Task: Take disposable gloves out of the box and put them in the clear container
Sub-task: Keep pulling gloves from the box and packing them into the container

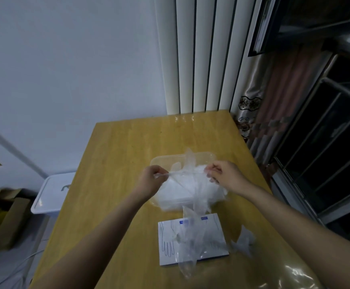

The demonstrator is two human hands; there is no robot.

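Your left hand (151, 181) and right hand (227, 176) each pinch, fingers curled, one end of a thin, crinkly, translucent plastic glove (182, 173) stretched taut above the clear, round-cornered plastic container (161, 160) heaped with filmy gloves, just beyond the flat white cardboard box (168, 243) on the yellow wooden table (128, 142).

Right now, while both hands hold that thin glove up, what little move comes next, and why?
Probably lower the glove and let go into the clear container. The left hand and right hand pinch it stretched over the container, where a pile of gloves already lies.
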